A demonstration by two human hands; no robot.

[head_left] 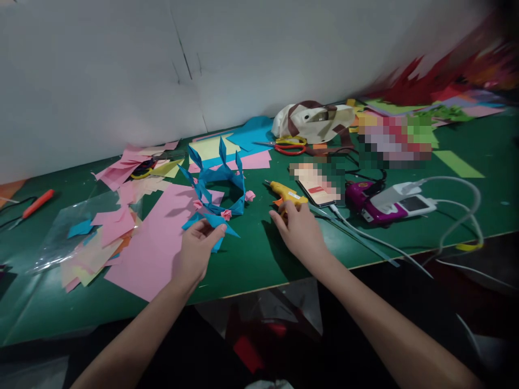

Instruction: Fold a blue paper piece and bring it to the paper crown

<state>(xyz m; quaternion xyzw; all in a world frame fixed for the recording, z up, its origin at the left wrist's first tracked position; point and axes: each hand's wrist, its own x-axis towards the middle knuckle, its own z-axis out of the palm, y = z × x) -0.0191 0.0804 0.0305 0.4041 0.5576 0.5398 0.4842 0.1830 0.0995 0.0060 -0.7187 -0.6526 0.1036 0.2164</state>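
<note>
A folded blue paper piece (218, 220) is pinched between the thumb and fingers of my left hand (193, 253). Just behind it stands a blue paper crown (237, 207) with upright folded points, and small pink paper flowers (250, 196) dot its lower band. My right hand (303, 235) has its fingers curled around the handle of a yellow hot glue gun (284, 191), whose nozzle points left toward the crown. The glue gun lies low over the green table; part of its handle and trigger is hidden by my fingers.
A large pink paper sheet (152, 243) and paper scraps (95, 254) lie to the left. Behind are scissors (290, 146) and a white bag (320, 119). A phone (318, 186), a purple power strip (373, 210) and white cables (373, 243) are on the right.
</note>
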